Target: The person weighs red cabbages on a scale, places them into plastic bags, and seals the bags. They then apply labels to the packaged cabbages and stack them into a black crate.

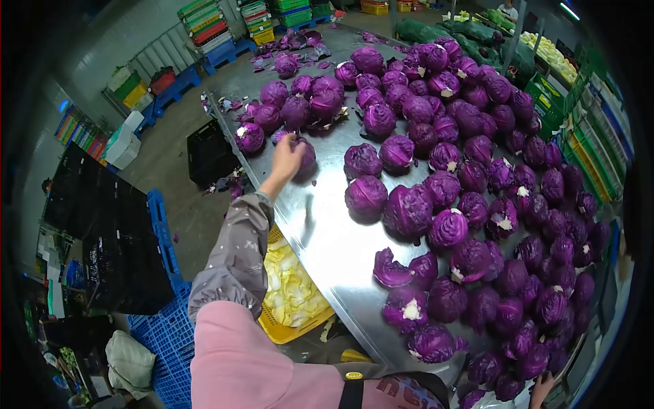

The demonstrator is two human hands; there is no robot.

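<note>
**Round purple cabbage [306,162] under a reaching left hand [286,159], near the rim of a shiny steel table [327,228]**

From where I stand, the cabbage sits on bare metal towards the table's left edge, just below a small cluster of similar heads. The left hand touches it, fingers partly curled; whether they grip it firmly, I cannot tell. At the lower right, fingers of the right hand [541,391] show beside the main heap, mostly hidden, so how wide it is or what it holds is unclear.

The heads are round and the metal looks smooth, so a careless push could roll this one over the edge. It might land on the floor or in the yellow plastic basket [278,332] of pale yellow leaves [289,290]. Another purple head [249,138] sits closer still to the rim, where a brush of the grey patterned sleeve [235,238] could tip it. On the right, heads crowd and overlap; pulling out a low one might make its neighbours slide.

Counted: two hands, one steel table, one yellow basket beside it, and one open black crate [210,155] on the floor. The cabbages number in the dozens, too overlapped for an exact figure.
</note>
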